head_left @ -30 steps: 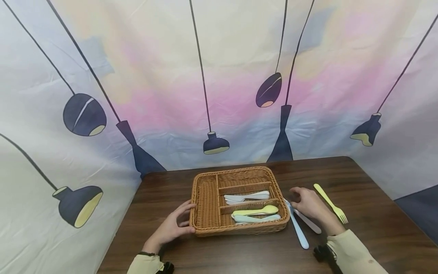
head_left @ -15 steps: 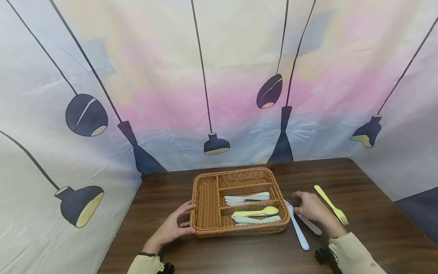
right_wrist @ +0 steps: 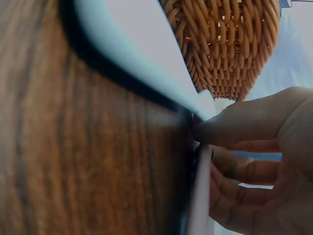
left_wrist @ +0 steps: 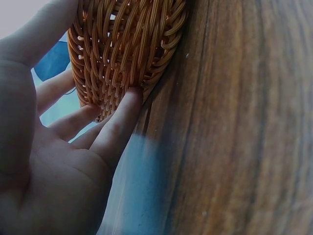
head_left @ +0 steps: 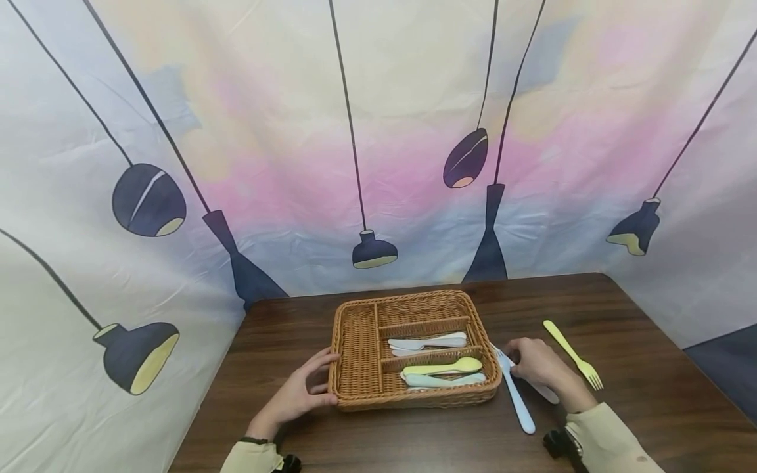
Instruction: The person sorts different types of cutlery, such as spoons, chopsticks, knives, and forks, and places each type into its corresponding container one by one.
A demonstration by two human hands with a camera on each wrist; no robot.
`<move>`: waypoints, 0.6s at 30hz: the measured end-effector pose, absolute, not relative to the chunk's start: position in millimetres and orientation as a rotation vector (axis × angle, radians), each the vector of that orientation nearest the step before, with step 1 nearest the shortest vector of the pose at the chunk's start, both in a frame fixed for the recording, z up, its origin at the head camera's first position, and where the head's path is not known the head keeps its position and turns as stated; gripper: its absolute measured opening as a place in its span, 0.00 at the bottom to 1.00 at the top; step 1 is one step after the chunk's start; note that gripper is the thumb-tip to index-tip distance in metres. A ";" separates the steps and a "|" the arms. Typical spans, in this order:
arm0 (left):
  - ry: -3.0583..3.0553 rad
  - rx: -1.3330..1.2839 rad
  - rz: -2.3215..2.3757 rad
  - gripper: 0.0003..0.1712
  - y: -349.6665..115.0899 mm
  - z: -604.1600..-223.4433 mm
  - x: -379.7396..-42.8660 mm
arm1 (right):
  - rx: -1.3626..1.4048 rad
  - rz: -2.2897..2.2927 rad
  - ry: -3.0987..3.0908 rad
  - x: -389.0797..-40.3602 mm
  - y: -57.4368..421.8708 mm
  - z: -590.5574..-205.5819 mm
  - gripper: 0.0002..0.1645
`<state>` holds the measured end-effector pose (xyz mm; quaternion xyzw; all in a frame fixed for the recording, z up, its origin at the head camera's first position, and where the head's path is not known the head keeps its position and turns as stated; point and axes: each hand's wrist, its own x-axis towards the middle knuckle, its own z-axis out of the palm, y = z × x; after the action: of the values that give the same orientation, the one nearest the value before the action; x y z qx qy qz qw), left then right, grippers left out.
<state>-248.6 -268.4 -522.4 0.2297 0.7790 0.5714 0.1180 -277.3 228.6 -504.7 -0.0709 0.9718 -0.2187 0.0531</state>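
Observation:
A rectangular wicker cutlery basket (head_left: 355,348) sits on the table, split into compartments. My left hand (head_left: 299,394) is at its left end, thumb and fingers spread; in the left wrist view, fingertips touch the woven wall (left_wrist: 122,44). Right of the basket, my right hand (head_left: 537,362) pinches a white piece of cutlery (right_wrist: 199,196) between thumb and fingers; only its rounded handle end (head_left: 549,394) shows in the head view, the rest hidden under the hand. A light blue fork (head_left: 517,397) lies beside it, its tines near the basket, close to my right thumb.
A yellow fork (head_left: 572,355) lies farther right on the table. White knives (head_left: 428,341) are in the middle right compartment, and a yellow spoon (head_left: 443,366) and pale green cutlery (head_left: 446,380) in the front one. Behind the brown table (head_left: 426,437) hangs a lamp-printed cloth (head_left: 284,144).
My right hand has come down a little toward the front, over the white piece of cutlery, and its fingers have closed on it. The left hand and basket have stayed in place.

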 end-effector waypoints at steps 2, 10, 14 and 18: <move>2.280 0.668 1.670 0.45 -268.5 -521.9 -248.3 | -0.207 -0.656 2.953 -278.6 228.4 -504.9 0.18; 2.285 0.672 1.671 0.45 -268.4 -522.5 -248.6 | -0.206 -0.653 2.971 -279.1 230.1 -505.4 0.18; 2.295 0.688 1.666 0.44 -268.7 -523.5 -249.1 | -0.225 -0.663 2.974 -280.5 231.3 -504.0 0.18; 2.294 0.687 1.667 0.45 -268.9 -523.2 -248.8 | -0.247 -0.666 2.983 -282.5 232.1 -500.1 0.17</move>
<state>-248.8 -268.9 -523.2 0.2340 0.7813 0.5678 0.1115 -282.5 232.1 -500.1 -0.0805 0.9721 -0.2169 0.0376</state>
